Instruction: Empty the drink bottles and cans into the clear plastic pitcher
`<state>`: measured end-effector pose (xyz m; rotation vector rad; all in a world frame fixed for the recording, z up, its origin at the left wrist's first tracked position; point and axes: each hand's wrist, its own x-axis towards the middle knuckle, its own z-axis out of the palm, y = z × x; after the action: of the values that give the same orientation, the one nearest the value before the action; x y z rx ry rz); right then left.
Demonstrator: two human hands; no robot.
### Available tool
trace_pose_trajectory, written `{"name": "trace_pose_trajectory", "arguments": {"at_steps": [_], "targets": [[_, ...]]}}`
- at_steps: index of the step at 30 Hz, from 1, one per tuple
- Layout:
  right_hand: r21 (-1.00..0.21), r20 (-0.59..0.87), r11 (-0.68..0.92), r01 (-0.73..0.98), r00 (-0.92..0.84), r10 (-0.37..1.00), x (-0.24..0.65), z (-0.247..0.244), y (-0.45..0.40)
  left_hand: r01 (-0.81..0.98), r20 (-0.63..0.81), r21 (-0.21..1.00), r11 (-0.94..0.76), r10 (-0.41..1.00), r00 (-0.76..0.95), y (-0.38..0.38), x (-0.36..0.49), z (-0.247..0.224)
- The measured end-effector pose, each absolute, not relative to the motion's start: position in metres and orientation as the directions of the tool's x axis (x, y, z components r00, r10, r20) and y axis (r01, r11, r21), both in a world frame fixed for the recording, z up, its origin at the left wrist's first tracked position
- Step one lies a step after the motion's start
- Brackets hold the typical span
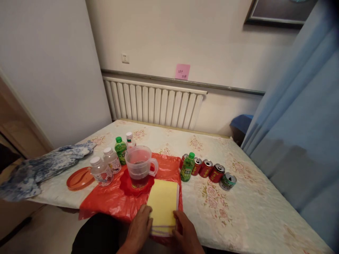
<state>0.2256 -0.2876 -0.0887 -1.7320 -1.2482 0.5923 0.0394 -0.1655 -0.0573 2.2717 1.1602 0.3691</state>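
A small stack of flat yellow cloths (162,201) with purplish edges lies at the front of the red plastic sheet. My left hand (140,224) grips its lower left edge, fingers curled over the side. On the opposite side, my right hand (185,229) pinches the lower right edge. Just beyond the stack stands a clear plastic measuring jug (137,164) with dark liquid in it, its handle facing right. The jug sits in a red scalloped dish (125,187). Parts of my fingertips are hidden by the stack.
Clear white-capped bottles (102,174) and a green bottle (121,151) stand left of the jug. Another green bottle (187,169) and several drink cans (206,168) line up to the right. An orange lid (79,179) and crumpled blue-white fabric (53,165) lie at left on the flowered tablecloth (238,218).
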Motion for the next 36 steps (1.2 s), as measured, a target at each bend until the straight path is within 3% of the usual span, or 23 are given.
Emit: {"name": "trace_pose_trajectory", "arguments": {"at_steps": [16, 24, 36], "targets": [[-0.898, 0.108, -0.095, 0.431, 0.422, 0.9, 0.229, -0.081, -0.284, 0.617, 0.053, 0.607, -0.502, 0.8, 0.598, -0.163, 0.038, -0.065], [-0.931, 0.212, -0.078, 0.358, 0.7, 0.681, 0.28, -0.048, -0.238, 0.604, 0.064, 0.618, -0.503, 0.798, 0.599, -0.163, 0.037, -0.067], [-0.891, 0.306, -0.137, 0.434, 0.795, 0.524, 0.325, -0.058, -0.184, 0.601, 0.052, 0.624, -0.499, 0.795, 0.605, -0.162, 0.037, -0.07]]}}
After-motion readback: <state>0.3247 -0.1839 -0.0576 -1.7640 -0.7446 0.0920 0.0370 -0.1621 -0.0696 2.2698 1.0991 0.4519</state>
